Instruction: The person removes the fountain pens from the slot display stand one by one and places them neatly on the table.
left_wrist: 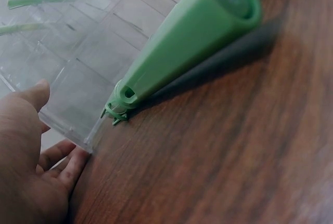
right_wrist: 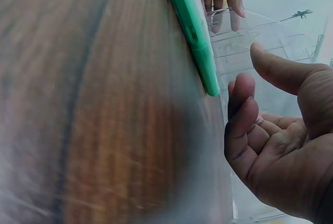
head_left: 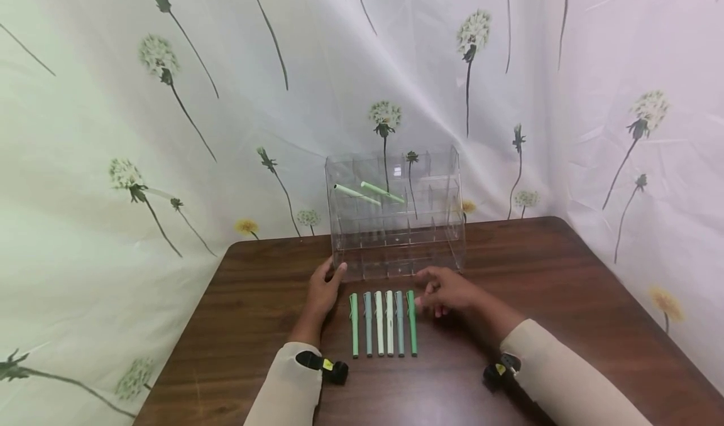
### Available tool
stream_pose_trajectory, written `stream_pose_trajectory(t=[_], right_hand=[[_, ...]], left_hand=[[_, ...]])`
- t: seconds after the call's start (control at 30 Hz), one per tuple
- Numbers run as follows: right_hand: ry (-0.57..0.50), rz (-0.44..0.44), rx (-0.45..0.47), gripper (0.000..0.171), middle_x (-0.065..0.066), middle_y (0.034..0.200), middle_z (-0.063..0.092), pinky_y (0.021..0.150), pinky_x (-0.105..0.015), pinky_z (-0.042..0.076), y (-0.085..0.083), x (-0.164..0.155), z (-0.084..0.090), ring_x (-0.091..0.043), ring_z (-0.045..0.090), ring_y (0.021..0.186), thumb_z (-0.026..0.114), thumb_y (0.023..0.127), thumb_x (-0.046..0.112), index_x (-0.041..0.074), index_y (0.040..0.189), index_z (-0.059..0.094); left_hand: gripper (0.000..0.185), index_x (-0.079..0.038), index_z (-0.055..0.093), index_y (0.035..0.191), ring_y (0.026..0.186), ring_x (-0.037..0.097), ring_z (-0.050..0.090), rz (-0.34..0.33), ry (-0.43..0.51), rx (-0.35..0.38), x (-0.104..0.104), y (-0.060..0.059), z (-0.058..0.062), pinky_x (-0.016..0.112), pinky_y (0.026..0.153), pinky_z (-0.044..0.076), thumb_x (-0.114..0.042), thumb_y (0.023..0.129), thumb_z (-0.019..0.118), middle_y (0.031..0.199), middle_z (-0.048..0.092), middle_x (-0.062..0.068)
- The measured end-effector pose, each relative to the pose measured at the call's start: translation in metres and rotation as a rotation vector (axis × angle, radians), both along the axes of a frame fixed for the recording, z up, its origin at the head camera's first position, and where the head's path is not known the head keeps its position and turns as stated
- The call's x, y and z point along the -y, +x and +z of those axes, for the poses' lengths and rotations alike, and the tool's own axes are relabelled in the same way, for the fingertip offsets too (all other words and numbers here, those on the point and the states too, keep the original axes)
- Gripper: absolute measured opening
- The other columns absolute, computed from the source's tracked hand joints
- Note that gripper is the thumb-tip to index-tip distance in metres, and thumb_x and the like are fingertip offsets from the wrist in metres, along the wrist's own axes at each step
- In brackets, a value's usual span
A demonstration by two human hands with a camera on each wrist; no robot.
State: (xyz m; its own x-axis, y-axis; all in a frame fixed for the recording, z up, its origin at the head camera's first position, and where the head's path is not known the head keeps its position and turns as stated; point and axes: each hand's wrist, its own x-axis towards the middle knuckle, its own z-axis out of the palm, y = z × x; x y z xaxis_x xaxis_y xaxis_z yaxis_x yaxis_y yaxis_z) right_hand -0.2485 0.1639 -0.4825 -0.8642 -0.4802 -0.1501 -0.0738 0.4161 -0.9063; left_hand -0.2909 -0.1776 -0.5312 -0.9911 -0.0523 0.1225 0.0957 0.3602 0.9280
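A clear acrylic organizer [head_left: 396, 225] stands at the back of the wooden table [head_left: 565, 300], with two light green pens [head_left: 370, 193] leaning in its upper compartments. Several pens in green, grey-blue and white [head_left: 383, 322] lie side by side in front of it. My left hand [head_left: 325, 288] rests flat by the organizer's left front corner, fingers touching its base [left_wrist: 78, 125], beside the leftmost green pen [left_wrist: 182, 47]. My right hand [head_left: 445, 293] hovers just right of the rightmost green pen [right_wrist: 192, 31], with loosely curled fingers [right_wrist: 242, 115] holding nothing.
A white curtain printed with dandelions [head_left: 170, 99] hangs behind and on both sides of the table. Bare wood shows left and right of the pen row. Small black wrist cameras [head_left: 334, 369] sit on both sleeves.
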Motion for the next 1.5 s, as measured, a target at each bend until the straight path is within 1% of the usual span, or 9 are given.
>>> stream_pose_trajectory(t=[0.1, 0.23, 0.43, 0.57, 0.8, 1.03, 1.2, 1.3, 1.5], right_hand=[[0.030, 0.002, -0.019, 0.076, -0.015, 0.092, 0.074, 0.058, -0.032, 0.055, -0.002, 0.000, 0.008, -0.018, 0.067, 0.063, 0.081, 0.100, 0.017, -0.006, 0.160, 0.042], [0.042, 0.010, -0.008, 0.077, -0.016, 0.094, 0.075, 0.059, -0.033, 0.057, -0.002, -0.001, 0.018, -0.019, 0.067, 0.064, 0.081, 0.099, 0.016, -0.007, 0.161, 0.041], [0.041, -0.002, -0.006, 0.082, -0.015, 0.095, 0.074, 0.062, -0.037, 0.060, -0.004, -0.004, 0.032, -0.022, 0.068, 0.066, 0.083, 0.097, 0.017, -0.006, 0.162, 0.039], [0.048, 0.003, -0.002, 0.081, -0.014, 0.096, 0.074, 0.064, -0.042, 0.062, -0.007, -0.006, 0.040, -0.023, 0.069, 0.065, 0.083, 0.098, 0.017, -0.006, 0.162, 0.039], [0.087, 0.015, -0.039, 0.078, -0.011, 0.095, 0.073, 0.064, -0.043, 0.063, -0.011, -0.006, 0.053, -0.025, 0.070, 0.065, 0.082, 0.099, 0.017, -0.006, 0.161, 0.041], [0.110, 0.035, -0.056, 0.076, -0.012, 0.095, 0.072, 0.063, -0.045, 0.063, -0.016, -0.004, 0.067, -0.028, 0.071, 0.063, 0.082, 0.100, 0.018, -0.005, 0.161, 0.042], [0.120, 0.044, -0.082, 0.077, -0.012, 0.097, 0.072, 0.067, -0.049, 0.064, -0.020, 0.001, 0.078, -0.029, 0.071, 0.063, 0.083, 0.099, 0.019, -0.003, 0.161, 0.043], [0.133, 0.047, -0.092, 0.080, -0.013, 0.097, 0.073, 0.068, -0.048, 0.064, -0.022, 0.004, 0.084, -0.028, 0.070, 0.064, 0.084, 0.098, 0.020, -0.003, 0.162, 0.041], [0.156, 0.033, -0.122, 0.078, -0.012, 0.097, 0.073, 0.071, -0.050, 0.064, -0.025, 0.007, 0.096, -0.028, 0.070, 0.066, 0.084, 0.099, 0.020, -0.001, 0.162, 0.043]], left_hand=[[0.067, -0.015, 0.049, 0.166, 0.152, 0.043, 0.052, 0.002, 0.005, -0.012, 0.000, -0.003, 0.001, 0.062, 0.126, 0.040, -0.049, 0.110, 0.064, 0.168, 0.048, 0.022], [0.066, -0.015, 0.049, 0.166, 0.152, 0.042, 0.052, -0.001, 0.010, 0.002, -0.001, -0.002, 0.004, 0.062, 0.126, 0.040, -0.048, 0.110, 0.064, 0.168, 0.048, 0.021], [0.067, -0.016, 0.048, 0.166, 0.154, 0.042, 0.050, -0.002, 0.007, 0.009, -0.001, 0.000, 0.004, 0.062, 0.127, 0.039, -0.049, 0.110, 0.064, 0.169, 0.047, 0.020], [0.066, -0.016, 0.048, 0.166, 0.154, 0.041, 0.049, -0.002, 0.000, 0.010, -0.002, 0.000, 0.003, 0.062, 0.127, 0.039, -0.047, 0.111, 0.064, 0.170, 0.046, 0.020], [0.066, -0.013, 0.046, 0.167, 0.152, 0.043, 0.051, -0.014, -0.013, 0.002, -0.003, -0.001, 0.003, 0.063, 0.123, 0.043, -0.046, 0.112, 0.062, 0.170, 0.046, 0.021], [0.065, -0.012, 0.046, 0.167, 0.154, 0.043, 0.050, -0.017, -0.006, 0.001, -0.004, 0.001, 0.003, 0.063, 0.124, 0.042, -0.043, 0.112, 0.063, 0.170, 0.046, 0.022], [0.063, -0.012, 0.047, 0.166, 0.152, 0.043, 0.051, -0.010, 0.003, -0.016, -0.002, 0.001, 0.002, 0.063, 0.124, 0.043, -0.041, 0.112, 0.063, 0.168, 0.048, 0.022], [0.063, -0.012, 0.047, 0.166, 0.152, 0.043, 0.052, -0.011, 0.007, -0.012, -0.001, 0.001, 0.001, 0.063, 0.123, 0.044, -0.040, 0.113, 0.063, 0.167, 0.049, 0.023], [0.065, -0.013, 0.047, 0.167, 0.154, 0.043, 0.049, -0.010, 0.001, -0.004, 0.001, 0.001, 0.000, 0.064, 0.125, 0.041, -0.044, 0.112, 0.063, 0.169, 0.047, 0.022]])
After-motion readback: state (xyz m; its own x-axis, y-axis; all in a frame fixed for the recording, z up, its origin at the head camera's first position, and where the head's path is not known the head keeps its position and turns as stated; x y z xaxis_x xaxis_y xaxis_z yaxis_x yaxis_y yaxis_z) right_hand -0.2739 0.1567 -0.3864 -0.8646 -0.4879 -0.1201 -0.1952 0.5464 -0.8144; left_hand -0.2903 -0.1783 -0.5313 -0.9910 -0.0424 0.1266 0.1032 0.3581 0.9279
